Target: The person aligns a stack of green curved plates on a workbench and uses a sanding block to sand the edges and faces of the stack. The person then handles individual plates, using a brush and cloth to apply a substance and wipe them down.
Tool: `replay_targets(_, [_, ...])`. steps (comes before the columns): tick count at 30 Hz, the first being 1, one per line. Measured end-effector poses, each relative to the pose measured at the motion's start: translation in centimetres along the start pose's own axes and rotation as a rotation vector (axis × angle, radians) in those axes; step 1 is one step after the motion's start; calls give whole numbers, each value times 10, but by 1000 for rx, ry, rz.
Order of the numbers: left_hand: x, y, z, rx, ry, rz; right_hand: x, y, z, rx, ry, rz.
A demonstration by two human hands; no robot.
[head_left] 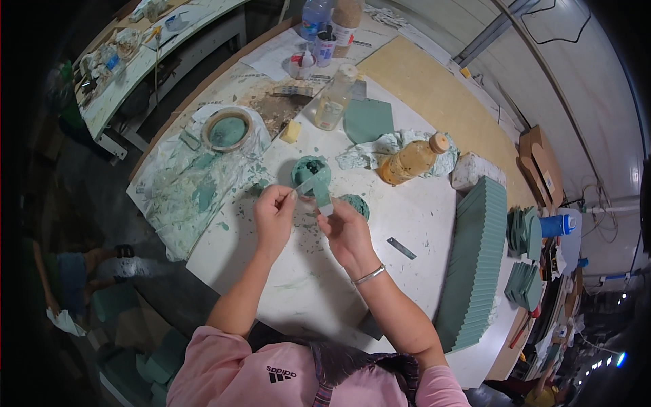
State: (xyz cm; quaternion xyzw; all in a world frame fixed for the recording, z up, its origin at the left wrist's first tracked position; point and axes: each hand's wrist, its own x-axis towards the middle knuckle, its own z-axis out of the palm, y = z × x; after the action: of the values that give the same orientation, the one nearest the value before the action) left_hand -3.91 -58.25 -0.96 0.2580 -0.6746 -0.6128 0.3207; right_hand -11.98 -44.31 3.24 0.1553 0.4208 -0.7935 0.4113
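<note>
My left hand (274, 214) pinches a thin clear strip (307, 185), my right hand (347, 236) a green-smeared scraper (323, 195), near the paste tub (296, 171) just beyond, presumably so drips fall close.

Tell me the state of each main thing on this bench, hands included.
Left hand: pinching a greyish flat scraper
Right hand: pinching a green-smeared flat scraper
Round green-smeared tub: open, green paste inside
Brown-rimmed round bowl: open, green paste inside
Clear bottle of amber liquid: capped
Tall clear bottle: capped

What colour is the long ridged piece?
The long ridged piece is muted green, best seen in the head view.
</note>
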Motion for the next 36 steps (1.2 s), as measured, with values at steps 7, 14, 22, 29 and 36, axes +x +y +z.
replay_targets(7, [36,-26,1,60,-19,-59,-12,0,-14,46,26,12])
replay_targets(14, [38,-28,-6,296,13,30,-11,6,-43,208,-94,92])
replay_targets(22, [-21,23,-5,-139,-206,-172,-25,8,-40,289,-245,89])
replay_targets(29, [-16,12,-5,38,-3,66,-30,10,-41,332,-301,89])
replay_targets(36, [30,6,-5,654,-64,212,-24,14,-32,313,-128,90])
